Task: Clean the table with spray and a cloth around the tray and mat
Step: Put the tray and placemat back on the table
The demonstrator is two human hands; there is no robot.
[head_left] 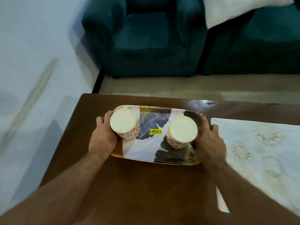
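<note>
Tray (151, 148) gripped between both hands (103, 135)

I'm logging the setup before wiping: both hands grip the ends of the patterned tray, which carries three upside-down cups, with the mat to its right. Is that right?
Not quite. The head view shows two upside-down cups on the tray, not three. The left hand and right hand do grip its ends, and the mat lies to its right.

Bare table (146, 184) lies open at 6 o'clock of the tray (146, 151). Two cups (124, 125) (182, 133) block its ends at 9 and 3. The mat (259, 151) crowds 3 o'clock; sofa (146, 43) stands beyond at 12.
</note>
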